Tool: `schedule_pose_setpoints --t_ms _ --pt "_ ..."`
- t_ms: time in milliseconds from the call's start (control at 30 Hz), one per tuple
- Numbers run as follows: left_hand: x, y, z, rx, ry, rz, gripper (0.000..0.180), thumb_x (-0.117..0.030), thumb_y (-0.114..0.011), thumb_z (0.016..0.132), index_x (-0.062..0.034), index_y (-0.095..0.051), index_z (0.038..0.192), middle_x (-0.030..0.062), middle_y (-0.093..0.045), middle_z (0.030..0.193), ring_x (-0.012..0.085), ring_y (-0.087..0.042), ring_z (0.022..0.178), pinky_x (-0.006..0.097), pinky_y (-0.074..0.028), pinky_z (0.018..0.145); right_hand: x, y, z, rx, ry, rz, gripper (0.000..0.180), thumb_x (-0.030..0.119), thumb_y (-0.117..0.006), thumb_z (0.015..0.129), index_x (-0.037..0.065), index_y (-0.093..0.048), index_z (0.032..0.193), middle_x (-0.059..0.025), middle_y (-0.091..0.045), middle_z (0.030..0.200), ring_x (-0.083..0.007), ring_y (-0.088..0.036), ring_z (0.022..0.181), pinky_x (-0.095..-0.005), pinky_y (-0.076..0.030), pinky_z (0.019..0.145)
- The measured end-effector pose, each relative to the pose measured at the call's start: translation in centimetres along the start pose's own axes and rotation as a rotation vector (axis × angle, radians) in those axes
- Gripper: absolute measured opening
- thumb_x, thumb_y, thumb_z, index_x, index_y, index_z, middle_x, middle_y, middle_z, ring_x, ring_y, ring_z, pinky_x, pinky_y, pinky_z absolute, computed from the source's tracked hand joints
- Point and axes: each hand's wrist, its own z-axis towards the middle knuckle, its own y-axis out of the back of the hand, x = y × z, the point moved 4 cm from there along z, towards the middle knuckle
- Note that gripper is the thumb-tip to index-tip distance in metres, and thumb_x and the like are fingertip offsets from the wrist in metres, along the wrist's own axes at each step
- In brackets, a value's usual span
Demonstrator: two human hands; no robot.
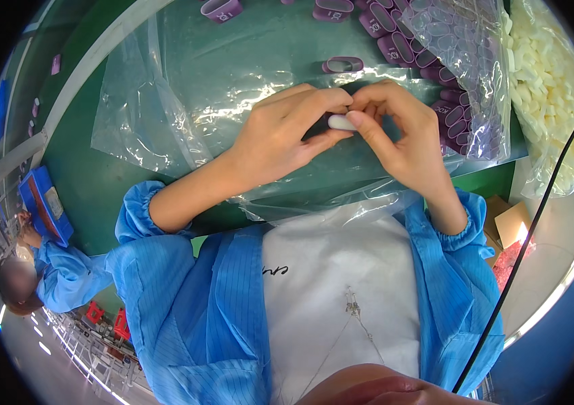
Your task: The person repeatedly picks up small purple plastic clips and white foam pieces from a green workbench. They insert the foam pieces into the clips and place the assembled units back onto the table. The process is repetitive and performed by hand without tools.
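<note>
My left hand [283, 131] and my right hand [401, 125] meet over the table, fingertips close together. Between them is a small white oval piece [340, 122], with my right thumb pressing on its end. A dark purple part shows beside it within the curl of my left fingers; it looks like one of the purple oval shells, mostly hidden by the fingers. Just beyond my hands, a single purple oval shell [343, 65] lies on its side with its hollow opening showing.
Clear plastic sheeting [165, 128] covers much of the green table [91, 196]. Many purple shells [395, 47] lie at the far right, partly under a clear bag [462, 40]. Beside them sits a bag of cream-white pieces [543, 88]. A co-worker [64, 270] sits at left near a blue tray [45, 206].
</note>
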Motion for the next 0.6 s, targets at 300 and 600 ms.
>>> schedule_pose_setpoints --t_ms 300,600 --pt "0.0 -0.1 0.0 0.003 -0.007 -0.025 0.050 -0.009 -0.088 0.072 -0.0043 -0.062 0.114 0.0102 -0.074 0.093 0.0232 -0.073 0.080 0.031 -0.058 0.071 -0.5 0.0 0.6 0.097 -0.049 0.035 0.012 0.005 -0.074 0.087 -0.001 -0.068 0.094 -0.0067 -0.064 0.078 -0.0126 -0.060 0.064 -0.0269 -0.048 0.058" --pt "-0.9 5.4 1.5 0.026 -0.008 0.114 0.020 -0.002 -0.078 0.080 -0.0034 -0.072 0.099 0.0100 -0.070 0.097 0.0239 -0.070 0.082 0.031 -0.057 0.070 0.9 7.0 -1.4 -0.192 -0.175 0.330 0.020 0.011 -0.054 0.104 -0.005 -0.067 0.102 -0.0088 -0.068 0.090 -0.0099 -0.062 0.072 -0.0241 -0.050 0.063"
